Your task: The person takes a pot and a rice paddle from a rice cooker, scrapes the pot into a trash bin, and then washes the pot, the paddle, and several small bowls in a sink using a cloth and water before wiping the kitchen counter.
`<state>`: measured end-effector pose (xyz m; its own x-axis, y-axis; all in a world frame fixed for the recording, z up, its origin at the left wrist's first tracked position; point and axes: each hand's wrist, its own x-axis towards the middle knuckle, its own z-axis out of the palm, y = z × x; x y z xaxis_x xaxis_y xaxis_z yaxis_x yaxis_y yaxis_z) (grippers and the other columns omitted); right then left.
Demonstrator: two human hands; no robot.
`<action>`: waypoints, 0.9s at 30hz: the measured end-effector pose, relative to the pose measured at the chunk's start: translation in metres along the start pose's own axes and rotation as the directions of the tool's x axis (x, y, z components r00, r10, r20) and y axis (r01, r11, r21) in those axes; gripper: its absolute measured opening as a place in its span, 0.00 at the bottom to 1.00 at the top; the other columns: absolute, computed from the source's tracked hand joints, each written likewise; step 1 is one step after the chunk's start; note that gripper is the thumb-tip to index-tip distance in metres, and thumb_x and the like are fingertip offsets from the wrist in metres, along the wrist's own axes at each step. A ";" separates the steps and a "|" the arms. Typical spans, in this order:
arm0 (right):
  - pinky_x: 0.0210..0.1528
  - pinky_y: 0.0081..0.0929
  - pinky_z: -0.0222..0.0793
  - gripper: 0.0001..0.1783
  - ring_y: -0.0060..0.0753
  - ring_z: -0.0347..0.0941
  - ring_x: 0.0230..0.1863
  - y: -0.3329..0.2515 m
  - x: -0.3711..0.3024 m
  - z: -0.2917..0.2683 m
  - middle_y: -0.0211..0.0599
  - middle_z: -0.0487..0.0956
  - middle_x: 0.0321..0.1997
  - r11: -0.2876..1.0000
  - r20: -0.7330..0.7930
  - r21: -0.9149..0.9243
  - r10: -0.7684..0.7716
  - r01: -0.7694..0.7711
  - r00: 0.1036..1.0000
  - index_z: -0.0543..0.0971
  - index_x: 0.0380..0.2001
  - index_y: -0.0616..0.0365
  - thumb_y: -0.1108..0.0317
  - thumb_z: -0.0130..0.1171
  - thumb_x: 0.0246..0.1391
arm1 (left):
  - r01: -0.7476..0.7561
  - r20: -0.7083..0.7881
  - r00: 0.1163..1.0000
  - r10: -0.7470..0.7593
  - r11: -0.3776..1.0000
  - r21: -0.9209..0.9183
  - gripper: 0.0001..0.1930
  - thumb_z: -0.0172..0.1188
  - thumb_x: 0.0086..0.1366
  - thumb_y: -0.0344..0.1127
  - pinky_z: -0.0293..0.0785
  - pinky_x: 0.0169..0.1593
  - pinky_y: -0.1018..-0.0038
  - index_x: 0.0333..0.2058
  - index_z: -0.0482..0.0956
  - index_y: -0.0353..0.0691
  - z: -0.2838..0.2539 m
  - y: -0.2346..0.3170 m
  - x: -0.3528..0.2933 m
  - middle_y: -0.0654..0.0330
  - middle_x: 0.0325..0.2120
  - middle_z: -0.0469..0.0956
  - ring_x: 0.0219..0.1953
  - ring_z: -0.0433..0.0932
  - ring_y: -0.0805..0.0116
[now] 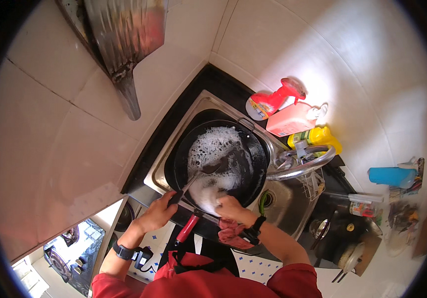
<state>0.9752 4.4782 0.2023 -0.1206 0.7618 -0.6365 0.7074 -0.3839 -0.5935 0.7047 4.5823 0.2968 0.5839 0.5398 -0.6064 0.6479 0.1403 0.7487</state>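
A large black wok (256,166) with a red handle (187,229) lies in the steel sink, its inside covered with white suds (216,141). My left hand (159,211) is closed around the dark handle of a spatula (188,185). Its metal shaft reaches into the wok, and foam partly hides the dark head. At the wok's near side my right hand (231,207) presses on a pale, foam-covered pad (206,196); suds hide its exact kind. Below my right wrist, a reddish cloth (233,236) hangs over the sink's front edge.
A curved chrome faucet (308,169) stands right of the wok. Behind it are a red spray bottle (275,99), a pink bottle (290,119) and a yellow bottle (318,136). Something green (263,202) lies in the second basin (285,213). A metal hood (124,44) overhangs the upper left.
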 end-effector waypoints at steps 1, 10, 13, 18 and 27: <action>0.25 0.35 0.73 0.08 0.44 0.76 0.23 -0.015 0.007 0.006 0.47 0.77 0.23 0.955 0.058 0.278 0.087 -0.100 0.995 0.76 0.24 0.62 0.68 0.54 0.41 | -0.089 -0.047 0.995 0.087 0.995 -0.040 0.25 0.49 0.62 0.36 0.68 0.42 0.72 0.56 0.60 0.33 -0.001 -0.003 -0.003 0.54 0.33 0.74 0.36 0.73 0.65; 0.28 0.24 0.76 0.09 0.30 0.78 0.29 -0.086 0.106 -0.001 0.40 0.79 0.32 0.193 0.139 0.968 0.113 -0.159 0.984 0.77 0.35 0.62 0.71 0.58 0.50 | -0.040 -0.082 0.996 0.018 0.962 -0.271 0.24 0.49 0.62 0.35 0.67 0.32 0.78 0.57 0.61 0.35 -0.033 0.037 -0.033 0.60 0.29 0.72 0.27 0.69 0.76; 0.31 0.24 0.73 0.08 0.26 0.74 0.28 -0.081 0.151 -0.009 0.36 0.79 0.31 -0.047 0.060 0.997 0.089 -0.056 0.994 0.77 0.34 0.58 0.70 0.58 0.50 | -0.074 -0.142 0.990 0.023 0.928 -0.364 0.24 0.49 0.63 0.33 0.60 0.27 0.81 0.57 0.60 0.36 -0.032 0.040 -0.034 0.65 0.25 0.68 0.23 0.64 0.79; 0.31 0.20 0.71 0.08 0.26 0.73 0.31 -0.063 0.207 -0.050 0.32 0.79 0.37 -0.436 -0.134 0.869 0.247 0.234 0.960 0.77 0.37 0.56 0.70 0.51 0.55 | -0.059 -0.176 0.983 -0.049 0.825 -0.563 0.25 0.50 0.62 0.32 0.60 0.26 0.83 0.58 0.58 0.36 -0.031 0.035 -0.046 0.66 0.25 0.67 0.23 0.63 0.81; 0.12 0.26 0.56 0.07 0.24 0.64 0.12 0.045 0.136 -0.114 0.33 0.71 0.14 0.613 -0.212 0.776 0.472 -0.146 0.855 0.77 0.21 0.61 0.68 0.60 0.41 | -0.235 -0.222 0.954 0.202 0.964 -0.129 0.25 0.51 0.62 0.34 0.70 0.43 0.68 0.57 0.57 0.34 0.000 -0.019 -0.029 0.52 0.39 0.75 0.40 0.76 0.55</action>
<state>1.0697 4.6241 0.1453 0.3788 0.5811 -0.7203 -0.0891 -0.7518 -0.6533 0.6752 4.5644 0.3001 0.5794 0.7276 -0.3673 0.4245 0.1153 0.8981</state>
